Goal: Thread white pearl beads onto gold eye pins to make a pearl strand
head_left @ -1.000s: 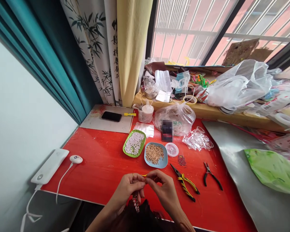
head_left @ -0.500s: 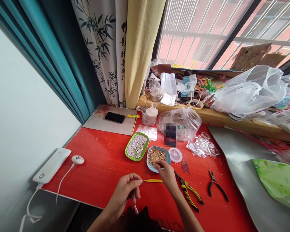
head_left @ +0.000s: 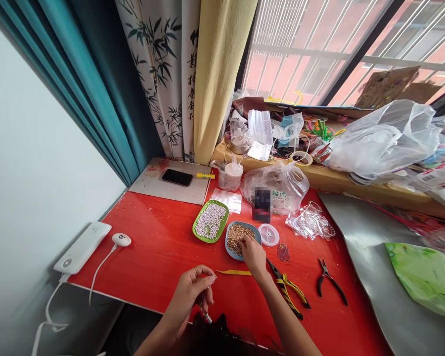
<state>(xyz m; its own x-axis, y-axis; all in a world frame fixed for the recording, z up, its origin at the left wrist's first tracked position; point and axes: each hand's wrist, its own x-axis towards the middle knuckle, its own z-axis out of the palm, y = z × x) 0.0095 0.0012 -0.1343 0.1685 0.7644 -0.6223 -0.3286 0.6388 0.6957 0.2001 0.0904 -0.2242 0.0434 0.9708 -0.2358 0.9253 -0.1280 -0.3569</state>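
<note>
My left hand (head_left: 193, 290) is closed in a pinch on a beaded strand (head_left: 206, 315), whose pale, shiny end hangs below the palm. Most of the strand is hidden by the fingers. The fingertips of my right hand (head_left: 252, 252) are pressed together among the gold beads (head_left: 238, 233) in a blue dish (head_left: 227, 247); whatever lies between them is too small to make out. Left of that dish stands a green dish (head_left: 197, 236) of silvery-white beads (head_left: 212, 220). A flat yellow strip (head_left: 234, 272) lies between my hands on the red table (head_left: 155, 247).
Yellow-black pliers (head_left: 288, 291) and smaller black pliers (head_left: 330, 282) lie to the right. Behind the dishes are a clear spool (head_left: 269, 235), plastic bags (head_left: 292, 183) and a crinkled clear packet (head_left: 311, 222). A phone (head_left: 177, 177) and a white power strip (head_left: 82, 248) are on the left.
My right hand has reached slightly farther down into the gold beads. My left hand stays nearly in place with the strand. The view has shifted a little.
</note>
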